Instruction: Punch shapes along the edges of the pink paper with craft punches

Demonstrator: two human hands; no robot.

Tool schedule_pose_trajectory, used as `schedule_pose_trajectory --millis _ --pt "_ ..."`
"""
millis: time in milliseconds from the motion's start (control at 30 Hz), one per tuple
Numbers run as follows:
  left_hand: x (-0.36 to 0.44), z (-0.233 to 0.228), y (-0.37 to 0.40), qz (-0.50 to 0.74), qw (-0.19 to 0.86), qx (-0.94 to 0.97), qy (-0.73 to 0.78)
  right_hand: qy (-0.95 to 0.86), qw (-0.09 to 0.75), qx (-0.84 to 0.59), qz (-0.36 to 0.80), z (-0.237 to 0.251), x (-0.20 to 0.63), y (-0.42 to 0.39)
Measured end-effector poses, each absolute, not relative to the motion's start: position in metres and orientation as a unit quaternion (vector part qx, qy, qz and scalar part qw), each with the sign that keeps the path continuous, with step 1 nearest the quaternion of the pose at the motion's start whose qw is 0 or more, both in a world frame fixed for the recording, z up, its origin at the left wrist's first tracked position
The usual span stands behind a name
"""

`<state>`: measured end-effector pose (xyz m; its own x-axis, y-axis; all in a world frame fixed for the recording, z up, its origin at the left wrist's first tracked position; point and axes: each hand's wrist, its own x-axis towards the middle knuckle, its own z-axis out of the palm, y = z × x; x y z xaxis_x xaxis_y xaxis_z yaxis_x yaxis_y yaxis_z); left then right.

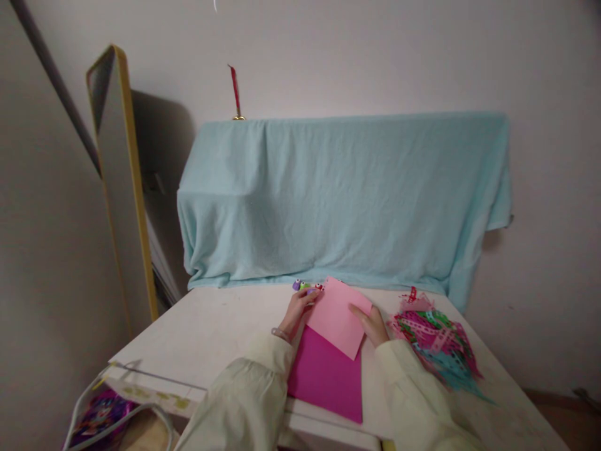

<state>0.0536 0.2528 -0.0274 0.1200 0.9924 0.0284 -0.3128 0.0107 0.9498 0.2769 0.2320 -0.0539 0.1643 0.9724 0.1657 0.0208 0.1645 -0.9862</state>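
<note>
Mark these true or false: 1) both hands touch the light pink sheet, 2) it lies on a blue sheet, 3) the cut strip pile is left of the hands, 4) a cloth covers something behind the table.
1) True: left hand and right hand are on the light pink sheet.
2) False: a magenta sheet lies under it.
3) False: the strip pile is to the right.
4) True: a light blue cloth.

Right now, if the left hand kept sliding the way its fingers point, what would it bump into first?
Probably the small colourful punches right at the fingertips of the left hand. Behind them hangs the blue cloth. Depth is hard to judge, so the fingers may already touch them.
</note>
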Motion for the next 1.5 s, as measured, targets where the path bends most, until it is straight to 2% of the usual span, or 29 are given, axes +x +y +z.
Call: schedule_pose_trajectory --millis 267,567,933,1500 --pt "0.05 -0.027 0.254 0.579 0.604 0.413 0.359 -0.495 0.597 -0.481 0.409 -0.048 0.276 0.229" --pt "0.051 -0.021 0.248 0.561 0.626 0.416 0.346 -0.492 0.6 -0.488 0.4 -0.044 0.275 0.226" --pt "0.053 -0.023 0.248 0.535 0.616 0.454 0.357 -0.477 0.576 -0.474 0.465 -0.048 0.275 0.227" --pt "0.055 -0.019 0.245 0.537 0.617 0.438 0.374 -0.487 0.581 -0.479 0.443 -0.046 0.275 0.226"
